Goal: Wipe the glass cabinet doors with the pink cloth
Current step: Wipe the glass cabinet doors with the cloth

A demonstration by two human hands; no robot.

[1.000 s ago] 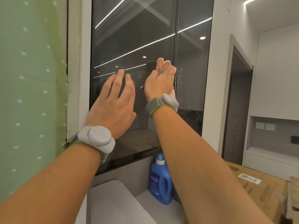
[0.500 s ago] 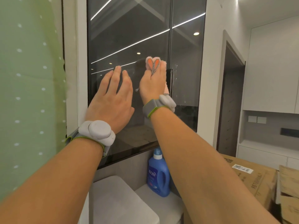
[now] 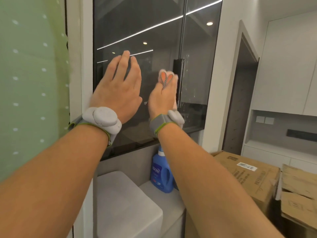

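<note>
The small pink fabric cloth with two orange ear-shaped patches (image 3: 166,78) sits at the centre of the frame, pressed against the dark glass cabinet door (image 3: 137,28) by the right hand (image 3: 163,98). Only its upper edge and a strip at the hand's right side show past the fingers. It looks soft, light and limp, likely to bunch or slide unless it is spread under a flat palm, so broad pressure through the palm should serve better than a pinch. The glass is hard, smooth and breakable, so it calls for even, moderate force.

The left hand (image 3: 118,88) lies flat and open on the same pane, fingers straight, just left of the right hand. Whether the right hand's grip curls round the cloth or merely presses it I cannot tell, since the fingers are blurred and seen from behind. The black vertical handle (image 3: 177,69) at the door seam is partly covered. Streaks on the right pane (image 3: 197,66) are faint.
</note>
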